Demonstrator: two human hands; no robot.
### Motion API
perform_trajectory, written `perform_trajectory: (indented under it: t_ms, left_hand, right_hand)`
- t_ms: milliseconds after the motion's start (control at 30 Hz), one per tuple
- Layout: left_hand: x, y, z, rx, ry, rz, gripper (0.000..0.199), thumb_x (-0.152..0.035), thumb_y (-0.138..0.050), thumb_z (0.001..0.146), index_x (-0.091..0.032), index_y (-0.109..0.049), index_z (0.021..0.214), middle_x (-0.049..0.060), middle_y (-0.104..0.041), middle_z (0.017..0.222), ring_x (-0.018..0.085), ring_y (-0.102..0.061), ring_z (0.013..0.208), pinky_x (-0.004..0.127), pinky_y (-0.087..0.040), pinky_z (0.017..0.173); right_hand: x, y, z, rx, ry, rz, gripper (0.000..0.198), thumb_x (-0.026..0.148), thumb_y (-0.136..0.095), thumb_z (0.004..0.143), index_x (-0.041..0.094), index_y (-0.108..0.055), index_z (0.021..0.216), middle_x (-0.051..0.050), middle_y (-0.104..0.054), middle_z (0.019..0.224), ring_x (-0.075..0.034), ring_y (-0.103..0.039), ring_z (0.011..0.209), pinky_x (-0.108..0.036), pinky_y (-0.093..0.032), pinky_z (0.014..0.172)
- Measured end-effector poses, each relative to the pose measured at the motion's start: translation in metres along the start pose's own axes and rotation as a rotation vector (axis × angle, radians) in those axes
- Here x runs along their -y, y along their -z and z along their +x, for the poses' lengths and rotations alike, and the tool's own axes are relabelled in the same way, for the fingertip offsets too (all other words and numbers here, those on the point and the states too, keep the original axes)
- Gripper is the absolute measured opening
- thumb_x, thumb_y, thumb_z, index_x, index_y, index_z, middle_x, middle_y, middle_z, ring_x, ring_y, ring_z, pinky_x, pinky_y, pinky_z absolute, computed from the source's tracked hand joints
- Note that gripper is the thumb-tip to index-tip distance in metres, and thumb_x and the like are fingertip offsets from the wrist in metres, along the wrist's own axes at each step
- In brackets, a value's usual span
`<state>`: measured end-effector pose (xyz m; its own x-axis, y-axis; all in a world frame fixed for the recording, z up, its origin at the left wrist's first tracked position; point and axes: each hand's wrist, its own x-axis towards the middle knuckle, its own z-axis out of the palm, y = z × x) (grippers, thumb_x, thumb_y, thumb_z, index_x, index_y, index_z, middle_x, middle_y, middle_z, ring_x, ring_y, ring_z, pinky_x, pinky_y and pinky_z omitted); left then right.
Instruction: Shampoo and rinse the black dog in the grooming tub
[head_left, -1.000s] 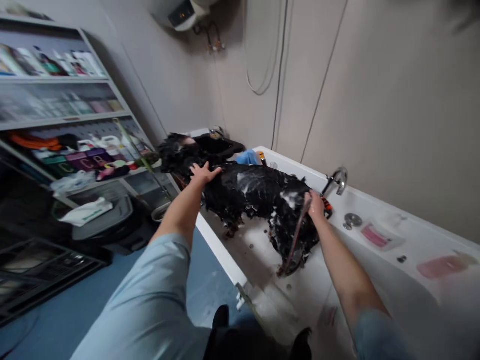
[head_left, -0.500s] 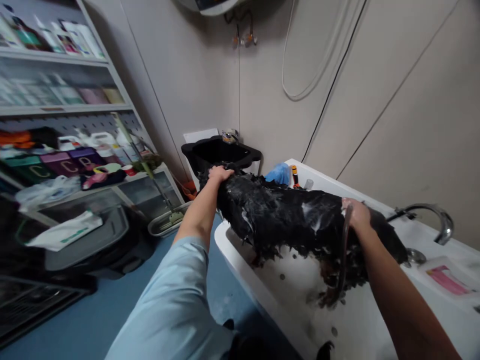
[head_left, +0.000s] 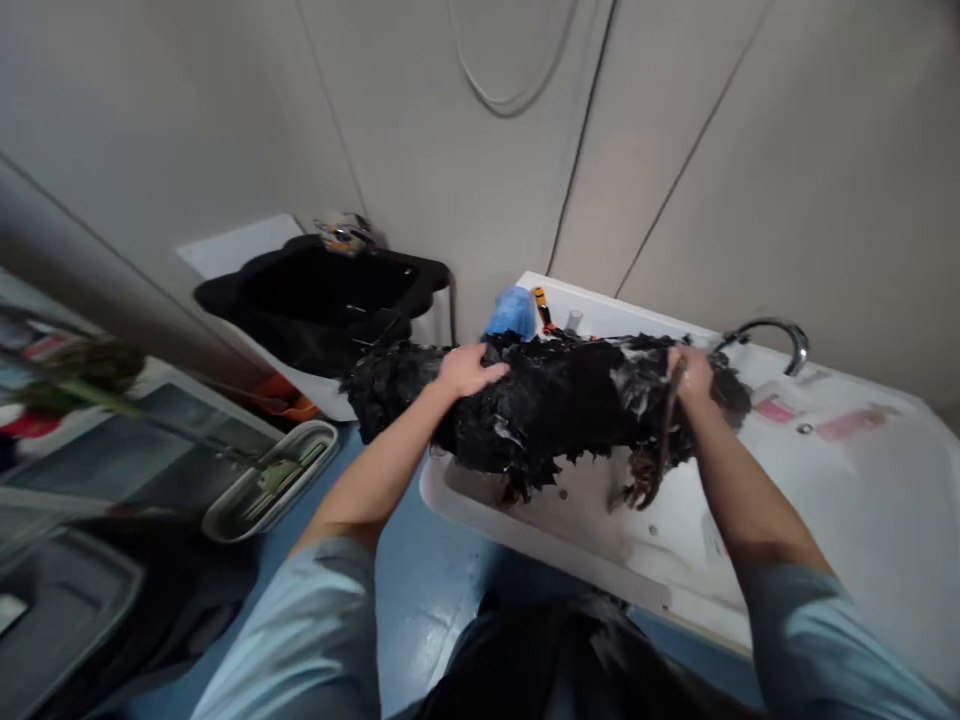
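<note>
Over the white tub (head_left: 480,505), both hands, left hand (head_left: 466,368) and right hand (head_left: 691,374), press open-palmed on the soapy black dog (head_left: 559,405).

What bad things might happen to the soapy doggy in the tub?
1. The wet black dog stands near the white tub's edge with its front end past it, so it might slip or jump out.
2. Its coat is lathered and slick under the left hand and right hand, so a grip could slide off.
3. Suds lie close to its head, which is hard to see, and might sting its eyes.
</note>
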<state>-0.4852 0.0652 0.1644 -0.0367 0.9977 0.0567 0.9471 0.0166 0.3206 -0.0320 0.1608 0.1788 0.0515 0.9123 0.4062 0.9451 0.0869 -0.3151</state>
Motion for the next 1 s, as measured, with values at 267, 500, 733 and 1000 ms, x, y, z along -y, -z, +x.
perform_trajectory:
  t_ms: [267,500,733,1000]
  left_hand:
    - [-0.215,-0.03,0.019,0.074,-0.522,0.163,0.066,-0.05,-0.074,0.092,-0.012,-0.066,0.146,0.021,-0.065,0.144,0.036,-0.062,0.135,0.042,-0.046,0.116]
    - [-0.285,-0.055,0.023,0.042,-0.518,0.218,0.104,-0.055,-0.079,0.087,0.002,-0.039,0.164,0.033,-0.043,0.166,0.043,-0.043,0.154,0.047,-0.031,0.128]
    - [-0.309,-0.057,0.013,0.098,-0.608,0.329,0.105,-0.047,-0.074,0.093,0.007,-0.026,0.169,0.033,-0.021,0.177,0.04,-0.021,0.168,0.046,-0.019,0.136]
    - [-0.172,-0.03,-0.059,0.048,-0.471,0.43,0.103,-0.065,-0.066,0.093,0.006,-0.04,0.164,0.033,-0.033,0.173,0.043,-0.028,0.165,0.049,-0.02,0.135]
  right_hand:
    - [0.057,-0.038,-0.03,0.143,0.576,0.175,0.043,0.039,-0.056,0.099,0.018,-0.077,0.129,-0.014,-0.074,0.142,-0.031,-0.067,0.134,-0.045,-0.05,0.119]
    - [-0.039,-0.018,-0.034,-0.049,0.255,0.105,0.048,0.03,-0.042,0.101,0.008,-0.077,0.126,-0.024,-0.076,0.133,-0.036,-0.069,0.129,-0.056,-0.052,0.117]
    - [-0.053,-0.002,-0.028,-0.014,0.133,0.005,0.045,0.024,-0.041,0.103,0.005,-0.075,0.127,-0.026,-0.074,0.133,-0.035,-0.067,0.128,-0.049,-0.048,0.117]
    - [0.092,-0.017,-0.07,0.155,0.479,0.091,0.039,0.033,-0.045,0.111,0.013,-0.074,0.129,-0.018,-0.074,0.14,-0.032,-0.065,0.133,-0.047,-0.044,0.119]
